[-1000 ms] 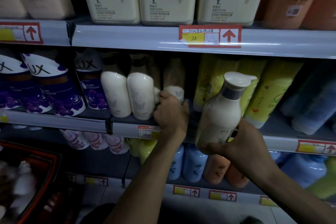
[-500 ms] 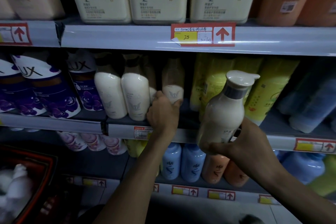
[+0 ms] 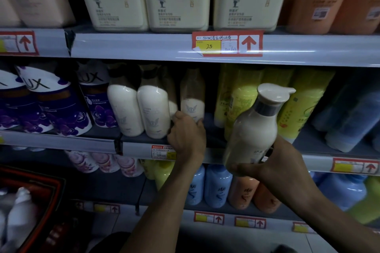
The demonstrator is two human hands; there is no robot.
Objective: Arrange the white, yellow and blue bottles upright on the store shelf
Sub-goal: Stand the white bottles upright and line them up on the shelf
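Note:
On the middle shelf [image 3: 320, 146] stand two white bottles [image 3: 139, 109] at the front, with another white bottle [image 3: 192, 96] set further back. My left hand [image 3: 187, 137] reaches into the shelf and grips the base of that rear white bottle. My right hand [image 3: 283, 168] holds a white pump bottle [image 3: 253, 129] by its base, tilted slightly right, in front of the shelf edge. Yellow bottles [image 3: 242, 96] stand to the right of the gap, and blue bottles [image 3: 349, 121] lean at the far right.
Purple LUX bottles [image 3: 61, 104] fill the middle shelf's left end. Cream square jars [image 3: 176, 0] sit on the upper shelf. Blue and orange bottles [image 3: 218, 189] lie on the lower shelf. A red basket [image 3: 41, 201] with white bottles is at lower left.
My left hand has slid a little deeper and closed on the rear white bottle. The right hand keeps the pump bottle almost in the same place.

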